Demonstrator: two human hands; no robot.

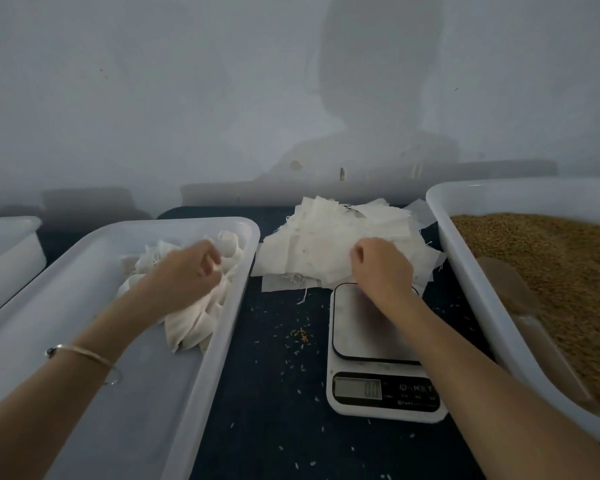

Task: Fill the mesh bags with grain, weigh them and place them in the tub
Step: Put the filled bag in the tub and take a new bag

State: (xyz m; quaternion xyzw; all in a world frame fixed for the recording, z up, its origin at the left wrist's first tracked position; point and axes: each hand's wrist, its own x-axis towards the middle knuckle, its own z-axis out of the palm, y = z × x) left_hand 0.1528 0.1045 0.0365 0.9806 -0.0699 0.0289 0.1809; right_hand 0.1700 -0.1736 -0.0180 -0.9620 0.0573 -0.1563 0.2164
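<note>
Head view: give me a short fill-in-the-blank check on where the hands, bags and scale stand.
1. The left hand holds a bag inside the ____ tub.
2. The right hand reaches onto the pile of empty mesh bags behind the ____.
3. The scale's platform is ____.
4. The tub on the right holds ____.

Missing words: left; scale; empty; grain

A small packing or sample-preparation workroom, plain and makeshift: a dark-covered bench against a bare scuffed wall (187,98) at 12 o'clock, a digital scale (378,358) near centre, a white tub of brown grain (551,271) at 3 o'clock.
</note>
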